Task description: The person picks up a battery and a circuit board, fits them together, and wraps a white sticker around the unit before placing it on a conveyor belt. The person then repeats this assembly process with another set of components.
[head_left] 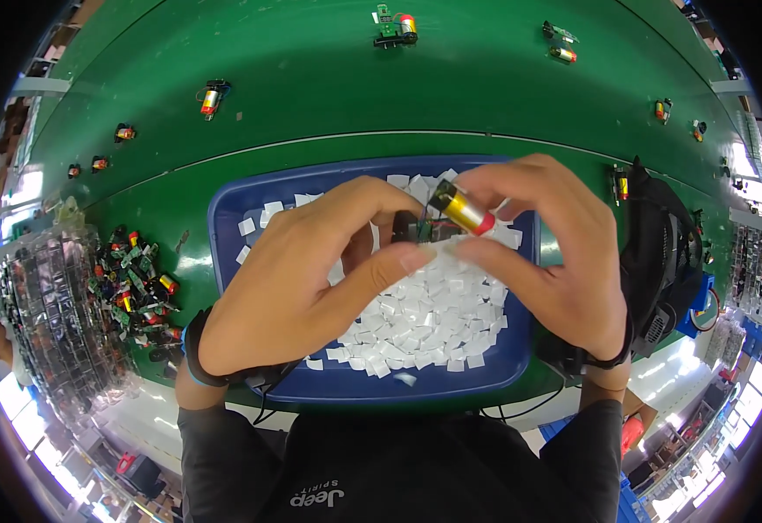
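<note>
Over a blue tub [372,394], my two hands hold up a small electronic assembly: a black housing, thin wires and a gold-and-red cylindrical battery [463,212]. My left hand [302,270] pinches the dark housing end between thumb and fingers; part of it is hidden behind them. My right hand [564,244] curls its thumb and fingers about the battery's red end, slightly blurred. Beneath both hands, many small white square pieces [416,318] fill the tub in a loose heap.
Left of the tub lies a pile of similar assemblies [137,283], beside stacked clear plastic trays [58,305]. Single assemblies, including one with a green board [396,28], are spread along the green surface [311,96] beyond a pale strip. A black bag [660,253] stands at right.
</note>
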A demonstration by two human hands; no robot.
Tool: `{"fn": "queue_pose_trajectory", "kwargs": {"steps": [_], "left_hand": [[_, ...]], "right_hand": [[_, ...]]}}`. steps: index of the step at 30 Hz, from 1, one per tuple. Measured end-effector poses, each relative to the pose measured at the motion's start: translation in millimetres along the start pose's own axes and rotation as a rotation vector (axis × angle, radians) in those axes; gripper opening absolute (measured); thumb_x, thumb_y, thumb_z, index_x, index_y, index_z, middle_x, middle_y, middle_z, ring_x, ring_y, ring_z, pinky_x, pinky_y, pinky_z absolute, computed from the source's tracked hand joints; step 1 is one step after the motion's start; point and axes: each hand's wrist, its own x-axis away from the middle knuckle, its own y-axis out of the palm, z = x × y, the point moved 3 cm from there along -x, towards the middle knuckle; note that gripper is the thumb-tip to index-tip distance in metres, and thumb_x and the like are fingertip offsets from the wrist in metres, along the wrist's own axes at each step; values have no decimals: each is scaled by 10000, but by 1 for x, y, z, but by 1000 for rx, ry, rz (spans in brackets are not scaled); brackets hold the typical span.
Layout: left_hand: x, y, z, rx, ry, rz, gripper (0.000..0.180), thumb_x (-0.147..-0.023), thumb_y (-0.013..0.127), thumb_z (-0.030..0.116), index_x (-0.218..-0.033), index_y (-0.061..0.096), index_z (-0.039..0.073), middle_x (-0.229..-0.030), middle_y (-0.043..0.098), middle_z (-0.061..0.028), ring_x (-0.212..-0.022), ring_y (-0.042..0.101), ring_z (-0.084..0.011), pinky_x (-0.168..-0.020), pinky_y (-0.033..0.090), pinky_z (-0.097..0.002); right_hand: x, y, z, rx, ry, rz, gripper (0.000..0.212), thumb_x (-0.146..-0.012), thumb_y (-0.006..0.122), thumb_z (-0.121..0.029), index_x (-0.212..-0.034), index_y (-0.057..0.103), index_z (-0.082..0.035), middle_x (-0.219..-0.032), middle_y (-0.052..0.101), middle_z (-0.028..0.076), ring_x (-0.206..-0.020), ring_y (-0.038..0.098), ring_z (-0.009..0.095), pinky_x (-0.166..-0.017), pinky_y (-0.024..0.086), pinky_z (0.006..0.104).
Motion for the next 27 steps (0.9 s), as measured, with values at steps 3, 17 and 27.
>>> {"fn": "queue_pose_trajectory", "kwargs": {"steps": [3,17,27], "left_hand": [[0,1,2,91,8,55,185,-972,635,155,-1099,595,26,-768,547,-28,-660,537,-100,-591,407,-256],[-10,7,-15,937,-161,-244,210,-973,621,93,-1164,577,19,-1045,600,-46,-954,544,-125,-848,438,-273],[-6,12,-3,639,109,149,368,-1015,503,200,-1279,564,-50,-1246,609,-197,-1172,580,-266,-978,460,-399]], "right_hand": [[2,1,1,-64,-29,26,368,-724,801,33,-1068,674,5,-961,662,100,-877,641,197,-759,515,301],[0,-3,-5,-23,-309,-82,299,-672,826,-11,-940,697,-35,-919,683,93,-801,607,247,-720,483,336],[2,-11,-11,107,-309,94,273,-660,835,-39,-896,698,-43,-963,740,102,-780,587,234,-687,465,330]]}}
